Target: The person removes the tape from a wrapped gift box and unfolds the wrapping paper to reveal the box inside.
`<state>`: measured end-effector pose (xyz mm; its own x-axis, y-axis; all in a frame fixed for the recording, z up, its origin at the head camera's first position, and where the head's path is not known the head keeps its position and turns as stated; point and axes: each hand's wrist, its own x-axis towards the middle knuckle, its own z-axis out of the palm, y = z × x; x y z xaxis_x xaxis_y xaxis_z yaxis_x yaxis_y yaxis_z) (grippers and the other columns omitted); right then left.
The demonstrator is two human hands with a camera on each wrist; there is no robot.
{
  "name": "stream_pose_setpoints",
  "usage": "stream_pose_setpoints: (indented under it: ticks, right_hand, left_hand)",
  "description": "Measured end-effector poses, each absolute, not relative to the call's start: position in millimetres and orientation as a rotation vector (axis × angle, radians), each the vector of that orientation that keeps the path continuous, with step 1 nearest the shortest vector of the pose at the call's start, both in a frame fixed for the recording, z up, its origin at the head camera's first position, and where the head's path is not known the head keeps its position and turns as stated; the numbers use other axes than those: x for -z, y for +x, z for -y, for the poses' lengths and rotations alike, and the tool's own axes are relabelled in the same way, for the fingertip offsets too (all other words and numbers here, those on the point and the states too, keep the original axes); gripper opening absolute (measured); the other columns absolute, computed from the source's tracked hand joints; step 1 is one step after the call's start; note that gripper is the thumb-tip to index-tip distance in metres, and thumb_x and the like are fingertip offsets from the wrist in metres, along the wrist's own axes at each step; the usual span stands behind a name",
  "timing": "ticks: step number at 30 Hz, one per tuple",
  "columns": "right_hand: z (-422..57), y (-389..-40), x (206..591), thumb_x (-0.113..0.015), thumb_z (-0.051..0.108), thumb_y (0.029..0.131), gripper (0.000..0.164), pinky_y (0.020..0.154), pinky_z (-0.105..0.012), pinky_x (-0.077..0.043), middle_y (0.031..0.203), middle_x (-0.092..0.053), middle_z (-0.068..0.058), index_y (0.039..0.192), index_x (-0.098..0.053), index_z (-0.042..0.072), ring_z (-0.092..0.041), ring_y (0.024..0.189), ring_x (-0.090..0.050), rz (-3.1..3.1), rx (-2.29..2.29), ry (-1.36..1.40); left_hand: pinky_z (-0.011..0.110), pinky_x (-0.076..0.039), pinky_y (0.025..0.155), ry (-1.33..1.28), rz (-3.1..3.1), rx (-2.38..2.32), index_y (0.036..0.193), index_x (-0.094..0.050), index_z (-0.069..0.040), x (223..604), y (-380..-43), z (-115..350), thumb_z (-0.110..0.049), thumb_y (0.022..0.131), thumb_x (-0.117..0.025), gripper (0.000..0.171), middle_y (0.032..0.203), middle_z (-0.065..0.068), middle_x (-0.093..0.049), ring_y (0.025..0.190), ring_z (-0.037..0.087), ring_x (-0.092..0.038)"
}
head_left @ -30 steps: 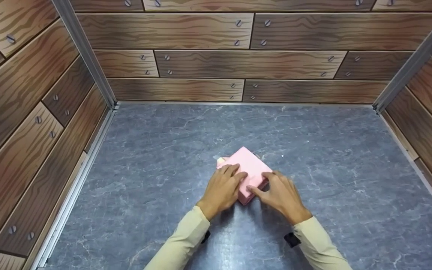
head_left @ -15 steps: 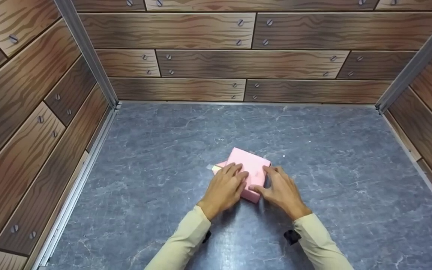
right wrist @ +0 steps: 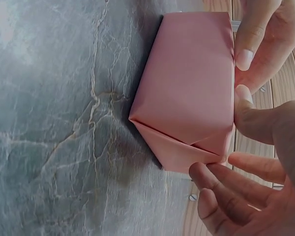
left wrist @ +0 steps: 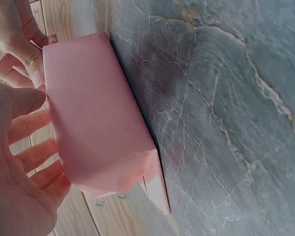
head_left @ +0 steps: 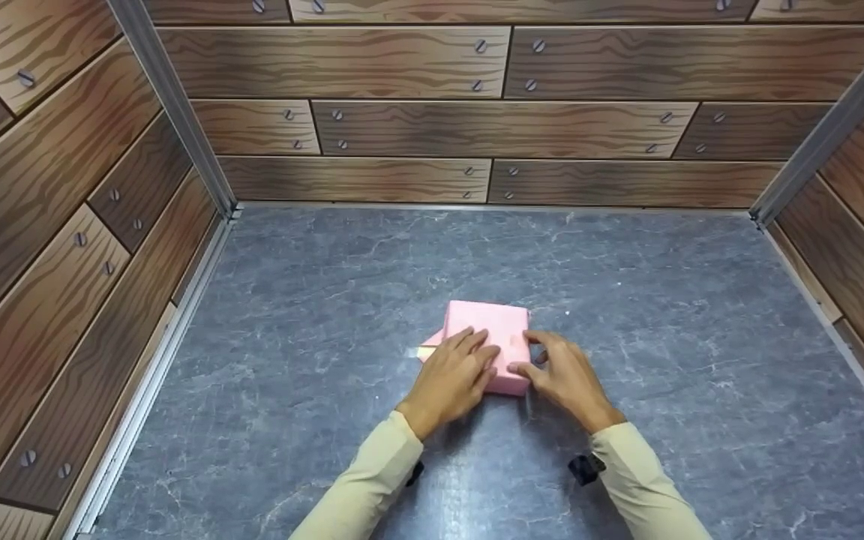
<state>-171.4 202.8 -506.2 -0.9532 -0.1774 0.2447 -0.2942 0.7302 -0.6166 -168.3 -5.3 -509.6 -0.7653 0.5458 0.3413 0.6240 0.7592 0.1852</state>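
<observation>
Left hand (head_left: 448, 377) rests outstretched atop a pink box (head_left: 496, 319); right hand (head_left: 567, 375), fingers loose, touches its right end.

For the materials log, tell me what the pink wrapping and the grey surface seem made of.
Pink wrapping: probably paper, smooth and matte, given its crisp folds. Grey surface: marble-patterned, glossy where it reflects light; stone or laminate, I can't tell.
</observation>
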Motion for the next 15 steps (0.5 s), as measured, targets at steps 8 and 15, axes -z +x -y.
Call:
stream_pose_setpoints:
  ticks: [8,15]
  right_hand:
    - [-205.4,-173.4,508.7,-0.081,0.009,0.085,0.047,0.075,-0.048,-0.056,0.117,-0.07,-0.023,0.126,-0.065,-0.007,-0.033,0.086,-0.071,2.742,-1.083,0.44]
    - [-200.3,-172.2,501.0,-0.08,0.008,0.086,0.036,0.078,-0.05,-0.055,0.109,-0.071,-0.02,0.118,-0.069,-0.006,-0.036,0.09,-0.068,2.689,-1.001,0.365]
  left_hand:
    - [0.04,-0.036,0.117,-0.925,2.74,0.473,0.129,-0.066,-0.01,507.7,-167.8,3.9,-0.027,0.101,-0.061,0.034,0.144,0.013,-0.057,0.138,0.03,-0.049]
    - [0.042,-0.036,0.117,-0.917,2.816,0.555,0.13,-0.067,-0.011,504.8,-169.3,2.2,-0.027,0.102,-0.061,0.033,0.147,0.011,-0.055,0.141,0.03,-0.046]
